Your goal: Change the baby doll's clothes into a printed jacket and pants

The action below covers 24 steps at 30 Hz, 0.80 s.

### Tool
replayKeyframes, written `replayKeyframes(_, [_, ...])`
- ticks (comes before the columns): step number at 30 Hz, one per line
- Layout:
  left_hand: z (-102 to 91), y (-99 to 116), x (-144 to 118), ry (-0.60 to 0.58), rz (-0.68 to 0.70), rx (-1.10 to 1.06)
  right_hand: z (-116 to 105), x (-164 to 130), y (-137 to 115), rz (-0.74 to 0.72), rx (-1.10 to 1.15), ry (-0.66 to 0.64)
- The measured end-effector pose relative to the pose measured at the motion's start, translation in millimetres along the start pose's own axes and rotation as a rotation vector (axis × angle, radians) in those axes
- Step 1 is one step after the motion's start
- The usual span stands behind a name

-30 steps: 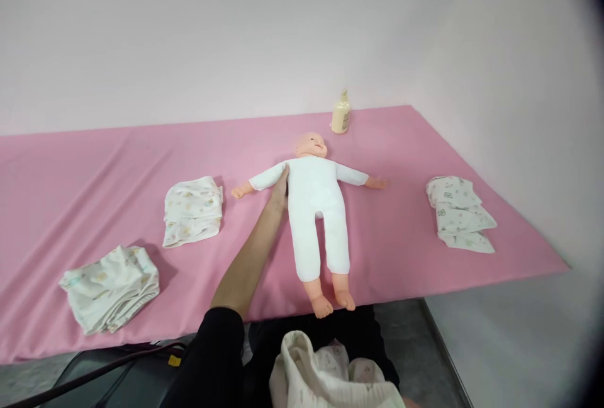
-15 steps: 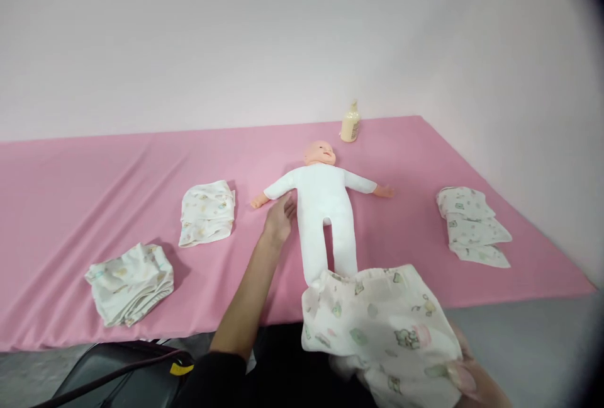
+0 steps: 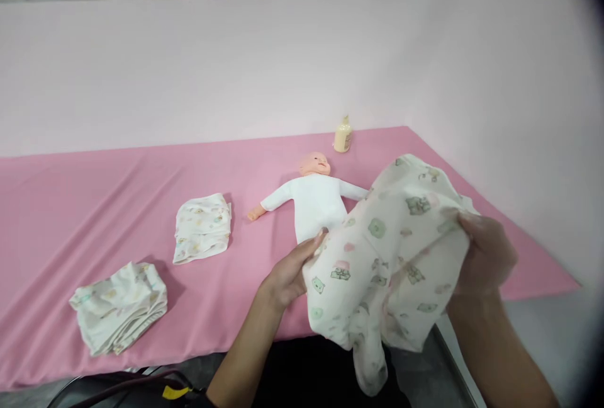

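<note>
Now we hold up a white baby garment (image 3: pixel 391 257) printed with small green and pink animals, our right hand (image 3: pixel 486 257) gripping its right edge, our left hand (image 3: pixel 292 272) clasping its left. Half a second ago it hung lower; now it covers the doll's (image 3: pixel 311 200) legs beyond our fingers. We see no writing.

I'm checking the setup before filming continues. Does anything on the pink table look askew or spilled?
Nothing stands out. The doll lies flat on the pink table, the bottle stands upright, and two folded cloths sit apart. Both hands hold a printed garment that hides the doll's legs.
</note>
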<state>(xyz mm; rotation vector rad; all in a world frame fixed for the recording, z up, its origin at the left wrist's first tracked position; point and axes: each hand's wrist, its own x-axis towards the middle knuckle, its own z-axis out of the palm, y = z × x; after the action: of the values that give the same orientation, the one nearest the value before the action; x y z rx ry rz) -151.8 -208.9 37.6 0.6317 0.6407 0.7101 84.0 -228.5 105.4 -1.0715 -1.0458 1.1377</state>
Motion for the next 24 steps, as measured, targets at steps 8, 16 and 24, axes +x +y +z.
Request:
replayKeyframes(8, [12.9,52,3,0.226,0.324,0.206,-16,46,-2,0.117,0.123,-0.02])
replayKeyframes(16, [42.7,105,9,0.414,0.669,0.575,-10,76,0,0.236,0.003,-0.135])
replayKeyframes(24, [76.7,127,31,0.413,0.875,0.524,26,67,-37,-0.335,-0.082,0.205])
